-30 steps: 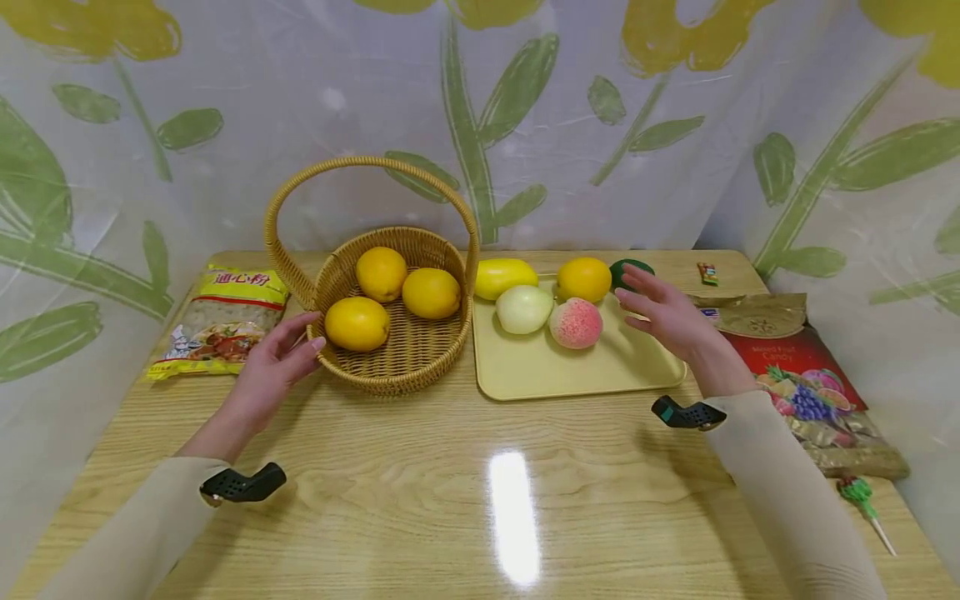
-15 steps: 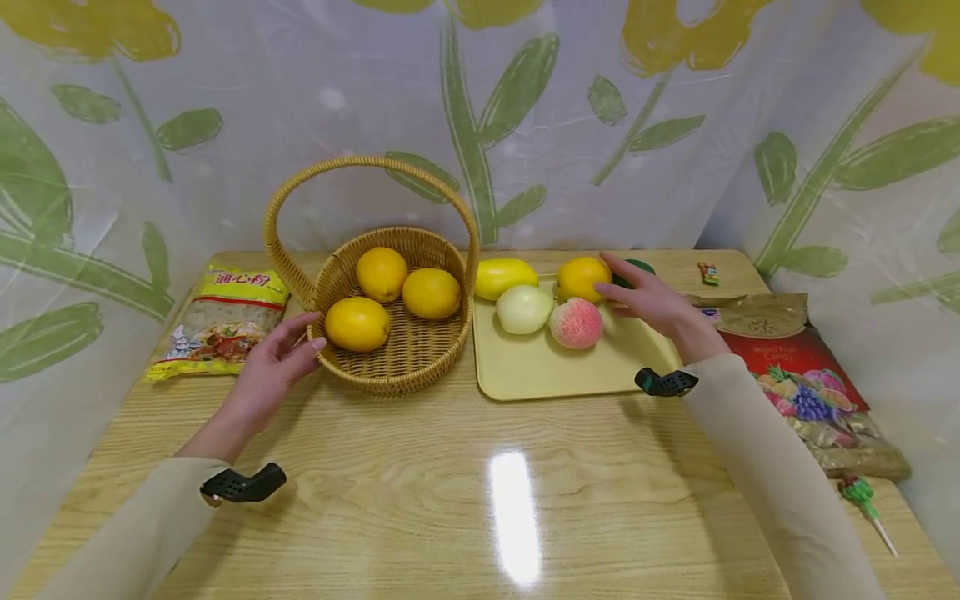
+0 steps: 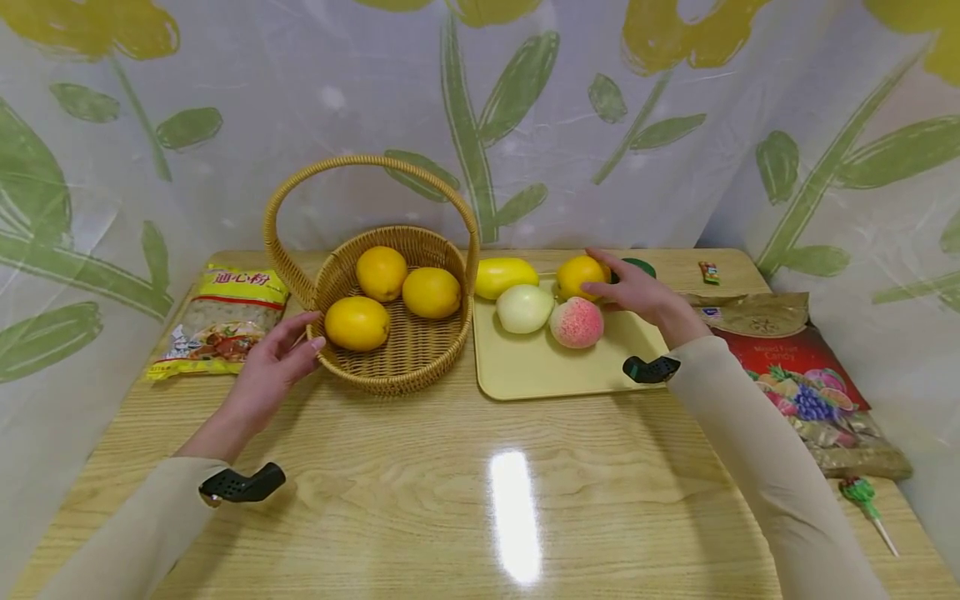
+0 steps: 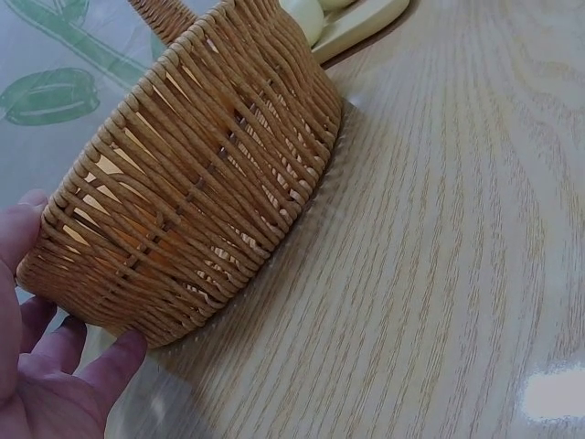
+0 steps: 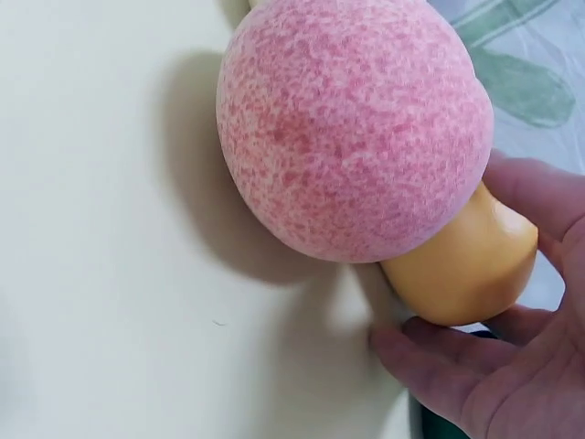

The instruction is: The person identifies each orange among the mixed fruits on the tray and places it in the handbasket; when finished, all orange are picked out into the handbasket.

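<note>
My left hand (image 3: 279, 360) holds the near left rim of a wicker basket (image 3: 397, 385), thumb at the rim and fingers against the outer wall. Inside the basket lie three orange-yellow fruits (image 3: 357, 324). On the pale yellow tray (image 3: 555, 375), my right hand (image 3: 637, 292) grips an orange (image 3: 576, 273), with thumb and fingers around its side. A pink peach (image 5: 352, 128) sits just in front of that orange and partly hides it in the right wrist view. Beside them are a pale green fruit (image 3: 524, 308) and a long yellow fruit (image 3: 506, 278).
Behind my right hand a dark green fruit (image 3: 637, 267) is partly hidden. A pasta bag (image 3: 225, 321) lies left of the basket. To the right are a candy bag (image 3: 795, 367), a small wrapped sweet (image 3: 708, 272) and a lollipop (image 3: 862, 504). A flowered curtain (image 3: 570, 125) hangs behind.
My right hand has moved left from above the tray's right side to the orange and now grips it. The left hand and basket have stayed in place.
</note>
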`<action>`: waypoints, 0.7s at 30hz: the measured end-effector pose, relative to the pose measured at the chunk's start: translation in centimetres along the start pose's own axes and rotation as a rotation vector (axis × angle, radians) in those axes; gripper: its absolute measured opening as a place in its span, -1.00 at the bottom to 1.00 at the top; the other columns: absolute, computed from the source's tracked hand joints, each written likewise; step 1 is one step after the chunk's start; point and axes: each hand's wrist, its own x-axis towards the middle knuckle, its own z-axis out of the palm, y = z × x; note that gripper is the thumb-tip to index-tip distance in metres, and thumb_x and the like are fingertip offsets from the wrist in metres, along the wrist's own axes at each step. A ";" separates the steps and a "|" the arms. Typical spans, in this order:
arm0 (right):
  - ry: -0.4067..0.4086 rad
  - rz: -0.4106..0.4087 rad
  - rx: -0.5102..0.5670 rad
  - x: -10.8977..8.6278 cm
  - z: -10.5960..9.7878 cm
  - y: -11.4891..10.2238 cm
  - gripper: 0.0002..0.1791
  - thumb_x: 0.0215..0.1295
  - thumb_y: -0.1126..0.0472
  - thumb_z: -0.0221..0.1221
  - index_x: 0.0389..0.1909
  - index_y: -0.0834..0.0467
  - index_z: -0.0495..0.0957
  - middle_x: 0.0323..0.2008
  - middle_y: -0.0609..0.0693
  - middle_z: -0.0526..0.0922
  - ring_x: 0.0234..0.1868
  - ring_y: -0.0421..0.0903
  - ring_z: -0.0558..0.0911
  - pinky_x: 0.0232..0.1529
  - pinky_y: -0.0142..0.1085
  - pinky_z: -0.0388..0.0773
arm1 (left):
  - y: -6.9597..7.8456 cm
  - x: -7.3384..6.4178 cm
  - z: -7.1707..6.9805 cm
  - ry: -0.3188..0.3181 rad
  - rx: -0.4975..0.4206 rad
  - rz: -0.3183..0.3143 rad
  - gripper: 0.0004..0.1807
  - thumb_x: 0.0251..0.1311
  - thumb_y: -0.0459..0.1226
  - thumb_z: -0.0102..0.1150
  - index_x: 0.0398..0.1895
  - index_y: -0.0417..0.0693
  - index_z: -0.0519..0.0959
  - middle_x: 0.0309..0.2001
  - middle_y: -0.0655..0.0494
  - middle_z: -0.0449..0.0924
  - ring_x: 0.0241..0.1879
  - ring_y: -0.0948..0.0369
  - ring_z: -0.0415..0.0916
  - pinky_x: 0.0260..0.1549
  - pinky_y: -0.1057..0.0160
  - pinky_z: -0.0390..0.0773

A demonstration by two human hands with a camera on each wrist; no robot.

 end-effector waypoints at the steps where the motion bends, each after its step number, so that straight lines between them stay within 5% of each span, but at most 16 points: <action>1: -0.003 -0.004 -0.008 0.0 0.0 -0.1 -0.15 0.44 0.07 0.14 0.58 -0.08 -0.14 0.53 0.18 -0.12 0.36 0.20 0.25 0.28 0.13 0.35 | 0.0 0.0 0.0 0.000 0.002 -0.001 -0.34 0.40 -0.03 0.08 0.49 0.06 0.19 0.51 -0.19 -0.03 0.43 -0.05 0.09 -0.03 0.51 0.52; 16: 0.011 -0.008 -0.036 0.6 0.1 -0.2 -0.16 0.40 0.19 0.19 0.54 0.06 -0.08 0.47 0.24 -0.03 0.33 0.20 0.21 0.34 0.10 0.28 | 0.0 -0.1 -0.1 -0.008 -0.007 -0.013 -0.32 0.39 -0.02 0.08 0.51 0.05 0.16 0.51 -0.19 -0.03 0.40 0.10 0.18 -0.01 0.49 0.52; 21: -0.026 -0.023 -0.068 -0.8 0.4 -2.3 -0.19 0.42 0.25 0.14 0.56 0.10 -0.08 0.52 0.22 -0.12 0.40 0.23 0.11 0.38 0.12 0.19 | 0.1 -0.1 -0.1 -0.009 -0.002 -0.010 -0.32 0.39 -0.02 0.08 0.51 0.05 0.16 0.51 -0.19 -0.03 0.39 0.12 0.19 0.00 0.48 0.52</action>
